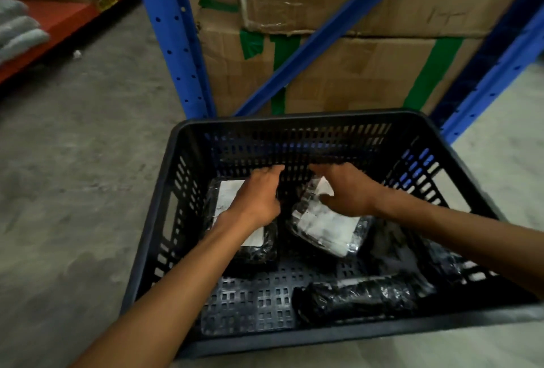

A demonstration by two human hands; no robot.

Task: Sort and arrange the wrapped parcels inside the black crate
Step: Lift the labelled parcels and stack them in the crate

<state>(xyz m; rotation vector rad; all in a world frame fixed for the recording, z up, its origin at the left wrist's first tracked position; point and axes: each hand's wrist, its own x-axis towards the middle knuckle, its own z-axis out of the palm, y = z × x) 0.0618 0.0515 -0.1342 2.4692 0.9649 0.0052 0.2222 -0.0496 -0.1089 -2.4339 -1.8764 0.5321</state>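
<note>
A black perforated crate point(164, 202) stands on the concrete floor, seen from above. Inside lie several black-wrapped parcels. One with a white label point(256, 249) lies at the back left, and my left hand point(256, 196) rests on its far end with fingers curled down. A tilted parcel with white labels point(323, 229) sits in the middle; my right hand point(344, 191) grips its far end. A long black roll-shaped parcel point(359, 298) lies along the near wall. Another dark parcel point(453, 264) shows at the right, partly hidden by my right forearm.
Blue steel rack posts point(176, 43) and a diagonal brace stand just behind the crate, with stacked cardboard boxes point(353, 79) taped in green. An orange shelf point(59, 20) with grey folded cloth runs at the far left. Bare floor surrounds the crate.
</note>
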